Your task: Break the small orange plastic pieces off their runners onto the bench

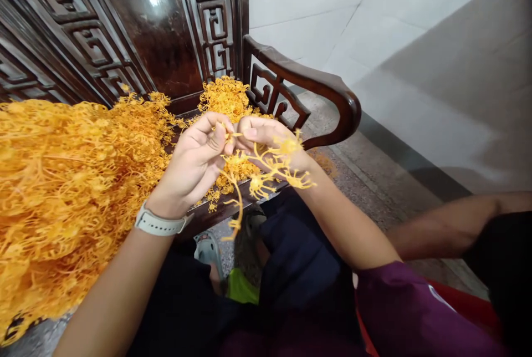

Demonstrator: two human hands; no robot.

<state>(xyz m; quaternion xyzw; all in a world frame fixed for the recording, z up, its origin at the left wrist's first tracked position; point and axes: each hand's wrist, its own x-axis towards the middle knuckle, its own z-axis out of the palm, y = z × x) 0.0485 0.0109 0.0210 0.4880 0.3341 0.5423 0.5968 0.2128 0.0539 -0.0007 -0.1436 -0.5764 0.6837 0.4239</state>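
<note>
the yellow-orange plastic flower sprig (276, 167) looks as if it weighs next to nothing. its thin branches are probably springy rather than stiff, and the fine curled tips seem likely to snag on one another or snap if tugged. the smooth surface may be a little slick, so the firmer stem near a joint looks like the best place to take hold, clear of the delicate ends.

the sprig is in midair in front of the wearer, above the front edge of the dark wooden worktop (216, 214). the left hand (193, 160) has its fingers drawn together, thumb against forefinger, on a small piece of it; the right hand (266, 131) pinches a short stem just beside them, its fingers likewise closed with hardly any gap. whether the hanging parts form one piece or two cannot be told, since the fingers cover the middle.

in looks, it is bright and slightly glossy, forking into slim arms that end in spidery rosettes, with one longer stem drooping below. a large heap of similar sprigs (83, 190) lies to the left, and a smaller pile (228, 96) sits behind the hands.
</note>
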